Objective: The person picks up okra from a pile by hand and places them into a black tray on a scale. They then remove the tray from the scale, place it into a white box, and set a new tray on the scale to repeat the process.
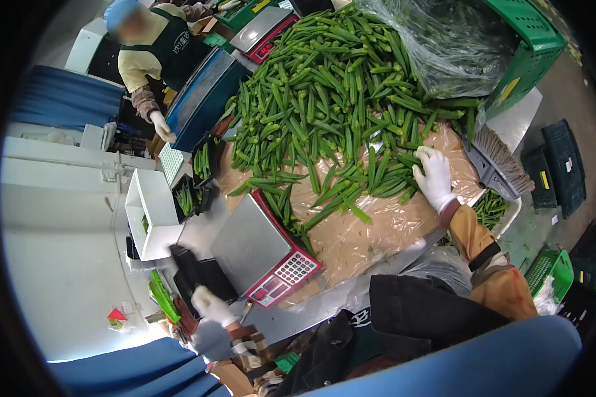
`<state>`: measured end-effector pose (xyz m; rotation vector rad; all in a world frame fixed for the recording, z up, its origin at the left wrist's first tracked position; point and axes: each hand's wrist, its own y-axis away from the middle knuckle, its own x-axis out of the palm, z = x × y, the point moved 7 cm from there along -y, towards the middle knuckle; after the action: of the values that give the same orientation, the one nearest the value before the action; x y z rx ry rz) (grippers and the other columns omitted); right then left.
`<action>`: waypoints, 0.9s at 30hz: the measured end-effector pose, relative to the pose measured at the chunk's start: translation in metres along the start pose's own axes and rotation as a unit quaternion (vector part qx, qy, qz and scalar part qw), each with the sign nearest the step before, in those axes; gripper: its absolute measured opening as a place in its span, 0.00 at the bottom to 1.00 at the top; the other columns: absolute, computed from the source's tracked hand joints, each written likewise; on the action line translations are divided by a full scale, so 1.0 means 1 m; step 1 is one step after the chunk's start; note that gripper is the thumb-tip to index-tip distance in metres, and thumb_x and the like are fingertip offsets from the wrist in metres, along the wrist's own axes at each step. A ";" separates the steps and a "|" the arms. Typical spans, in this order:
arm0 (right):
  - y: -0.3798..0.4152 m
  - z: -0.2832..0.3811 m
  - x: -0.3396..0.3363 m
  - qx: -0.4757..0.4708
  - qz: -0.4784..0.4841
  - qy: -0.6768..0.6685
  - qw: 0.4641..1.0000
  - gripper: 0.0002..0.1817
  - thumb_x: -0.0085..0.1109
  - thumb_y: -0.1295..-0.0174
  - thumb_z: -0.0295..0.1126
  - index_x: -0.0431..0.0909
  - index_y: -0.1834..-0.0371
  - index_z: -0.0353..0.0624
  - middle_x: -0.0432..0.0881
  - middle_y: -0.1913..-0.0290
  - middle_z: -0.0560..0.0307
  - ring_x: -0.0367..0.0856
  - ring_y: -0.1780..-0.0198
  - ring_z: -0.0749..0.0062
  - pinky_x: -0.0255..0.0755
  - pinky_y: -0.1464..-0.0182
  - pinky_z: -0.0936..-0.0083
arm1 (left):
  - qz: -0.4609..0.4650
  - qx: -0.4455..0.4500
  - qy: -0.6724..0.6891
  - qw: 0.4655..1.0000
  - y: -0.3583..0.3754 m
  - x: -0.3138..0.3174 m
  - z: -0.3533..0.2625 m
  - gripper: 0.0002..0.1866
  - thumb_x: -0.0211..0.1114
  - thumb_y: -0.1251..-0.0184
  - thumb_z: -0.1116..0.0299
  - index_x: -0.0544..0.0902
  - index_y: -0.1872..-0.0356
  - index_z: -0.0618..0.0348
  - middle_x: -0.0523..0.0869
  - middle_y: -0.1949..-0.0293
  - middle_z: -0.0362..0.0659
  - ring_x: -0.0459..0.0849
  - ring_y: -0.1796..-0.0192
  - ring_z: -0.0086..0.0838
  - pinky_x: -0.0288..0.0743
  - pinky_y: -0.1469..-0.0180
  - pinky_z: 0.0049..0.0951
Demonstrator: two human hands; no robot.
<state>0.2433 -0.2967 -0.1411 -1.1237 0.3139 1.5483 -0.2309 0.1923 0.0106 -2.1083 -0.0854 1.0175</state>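
A large heap of green okra (pixel 324 86) covers much of the plastic-wrapped brown table top (pixel 364 241). My right hand (pixel 434 177), in a white glove, rests at the heap's near right edge with its fingers apart and touching okra. On the left, my gloved left hand (pixel 212 306) grips a black tray (pixel 189 266), which is smeared by motion. Beside that tray lies a black stack of trays (pixel 216 281). Between my hands stands a red scale (pixel 261 248) with a bare metal plate, and a few okra lie against its right side.
Filled black trays (pixel 191 198) stand near a white box (pixel 151 215). A green crate (pixel 526 56) with clear plastic and a brush (pixel 500 165) are at right. Across the table, a co-worker (pixel 155 59) has a gloved hand beside a blue bin (pixel 205 99). Another scale (pixel 263 33) stands behind.
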 end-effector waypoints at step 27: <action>0.053 0.010 0.013 0.011 0.202 0.007 0.979 0.29 0.73 0.56 0.31 0.76 0.47 0.44 0.80 0.55 0.50 0.80 0.51 0.53 0.75 0.51 0.61 | 0.446 0.219 -0.118 0.860 0.211 0.264 -0.312 0.25 0.75 0.46 0.57 0.76 0.53 0.61 0.76 0.53 0.55 0.75 0.47 0.50 0.74 0.48 0.46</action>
<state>0.1939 -0.2988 -0.1659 -1.0997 0.5955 1.8862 0.1095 -0.0502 -0.1820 -1.5545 0.9991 1.6251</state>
